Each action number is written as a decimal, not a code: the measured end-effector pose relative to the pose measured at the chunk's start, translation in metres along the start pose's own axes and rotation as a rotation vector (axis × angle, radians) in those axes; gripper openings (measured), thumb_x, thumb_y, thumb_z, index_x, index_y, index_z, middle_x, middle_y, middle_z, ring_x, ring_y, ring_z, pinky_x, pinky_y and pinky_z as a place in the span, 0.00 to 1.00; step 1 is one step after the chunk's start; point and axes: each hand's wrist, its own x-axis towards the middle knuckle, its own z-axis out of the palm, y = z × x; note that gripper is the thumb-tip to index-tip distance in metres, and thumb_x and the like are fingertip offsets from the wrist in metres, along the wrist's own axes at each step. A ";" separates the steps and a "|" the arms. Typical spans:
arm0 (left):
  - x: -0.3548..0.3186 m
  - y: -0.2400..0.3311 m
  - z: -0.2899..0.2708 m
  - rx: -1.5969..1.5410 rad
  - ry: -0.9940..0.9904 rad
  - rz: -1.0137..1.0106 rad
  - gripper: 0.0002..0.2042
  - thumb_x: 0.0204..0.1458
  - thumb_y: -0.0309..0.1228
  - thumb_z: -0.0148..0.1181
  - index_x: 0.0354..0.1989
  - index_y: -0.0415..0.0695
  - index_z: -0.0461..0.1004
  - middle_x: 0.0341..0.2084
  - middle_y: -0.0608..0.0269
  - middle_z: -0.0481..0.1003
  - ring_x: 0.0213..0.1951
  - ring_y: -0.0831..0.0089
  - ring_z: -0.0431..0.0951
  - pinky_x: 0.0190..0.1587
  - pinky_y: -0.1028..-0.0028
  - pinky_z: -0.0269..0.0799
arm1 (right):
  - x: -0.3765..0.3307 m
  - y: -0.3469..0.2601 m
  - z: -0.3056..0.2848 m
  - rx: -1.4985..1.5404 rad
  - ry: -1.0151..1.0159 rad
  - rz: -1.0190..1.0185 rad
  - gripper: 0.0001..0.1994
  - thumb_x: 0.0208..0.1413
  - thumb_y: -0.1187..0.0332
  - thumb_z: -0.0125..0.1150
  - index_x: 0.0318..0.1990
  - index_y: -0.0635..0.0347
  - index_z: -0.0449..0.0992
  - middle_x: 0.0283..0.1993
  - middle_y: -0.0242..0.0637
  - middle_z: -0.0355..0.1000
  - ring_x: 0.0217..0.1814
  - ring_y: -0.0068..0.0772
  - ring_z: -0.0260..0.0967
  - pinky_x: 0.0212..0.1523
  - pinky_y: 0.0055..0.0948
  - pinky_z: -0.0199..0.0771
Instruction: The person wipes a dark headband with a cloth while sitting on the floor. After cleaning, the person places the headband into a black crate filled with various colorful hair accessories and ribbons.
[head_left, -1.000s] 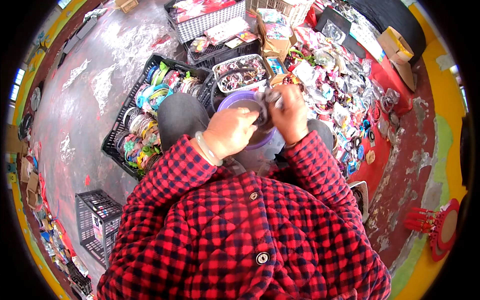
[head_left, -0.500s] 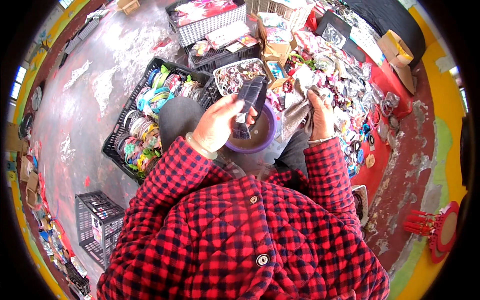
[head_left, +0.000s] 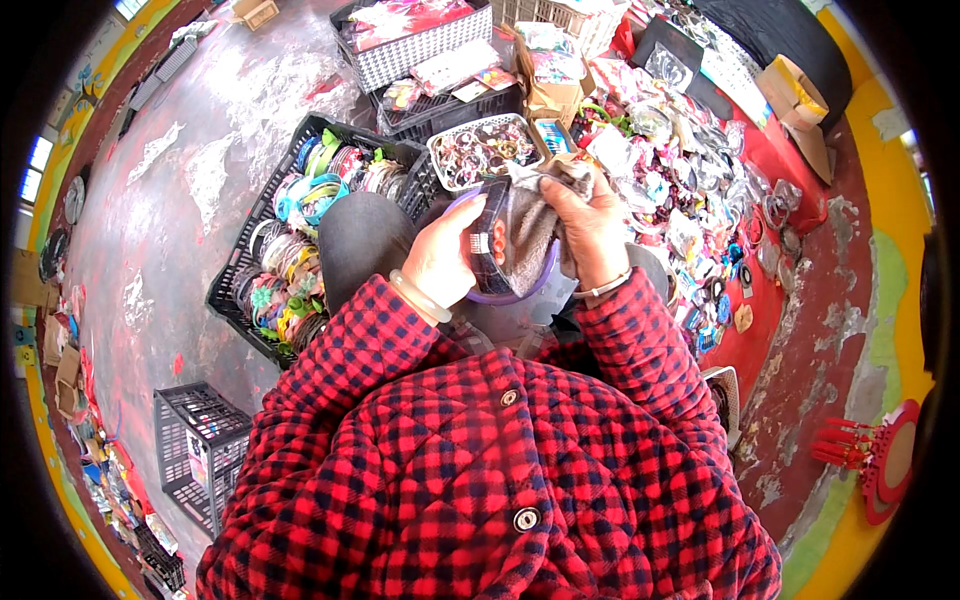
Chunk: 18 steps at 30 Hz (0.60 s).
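Going across from the left: a black crate [head_left: 426,180] full of hair bands [head_left: 322,190] sat just past the left knee [head_left: 365,240], nothing to fuss over there.

Next came the left hand [head_left: 440,255], and tbh its job looked like plain steadying. Best approach, I reckon, was firm but no squeezing, with the fingers kept toward one edge so more of the surface was free. Pose-wise, the forearm angled up from below and the grip was wrapped round a dark checked strip [head_left: 488,262], fingertips curling into view beside its little white label. The strip stood roughly lengthwise above the purple bucket [head_left: 492,299].

Right beside the strip was the grey-brown cloth [head_left: 530,235]. It seemed to touch the strip's right edge, but the overlap made that hard to call. For rubbing, a bunched pad and short strokes along the length would've beaten a loose flap imo, since a dangling corner could've dipped into the bucket.

Then the right hand [head_left: 597,230]: narrow grip, cloth pinched between thumb and fingers, hand leaning in toward the left. Past it spread a heap of hair accessories [head_left: 690,190], well clear of the strip.
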 end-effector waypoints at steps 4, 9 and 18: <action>0.001 -0.010 0.009 -0.040 0.033 0.066 0.13 0.58 0.37 0.46 0.45 0.43 0.70 0.36 0.60 0.74 0.38 0.69 0.75 0.43 0.69 0.70 | -0.002 0.020 0.012 -0.290 -0.052 -0.156 0.08 0.47 0.77 0.61 0.36 0.60 0.72 0.33 0.29 0.71 0.35 0.19 0.66 0.38 0.20 0.67; 0.024 -0.030 -0.041 0.420 0.119 0.358 0.12 0.58 0.34 0.47 0.46 0.42 0.70 0.39 0.60 0.74 0.41 0.69 0.74 0.46 0.68 0.70 | -0.006 0.033 0.011 -0.407 -0.051 -0.243 0.09 0.46 0.76 0.62 0.36 0.61 0.73 0.31 0.31 0.71 0.35 0.21 0.66 0.36 0.22 0.68; -0.001 -0.007 0.011 0.059 0.149 0.221 0.11 0.58 0.36 0.48 0.39 0.42 0.71 0.33 0.63 0.74 0.36 0.71 0.75 0.41 0.70 0.69 | -0.020 0.010 0.007 -0.596 -0.510 -0.214 0.12 0.42 0.81 0.61 0.36 0.60 0.73 0.33 0.32 0.68 0.38 0.26 0.67 0.40 0.26 0.68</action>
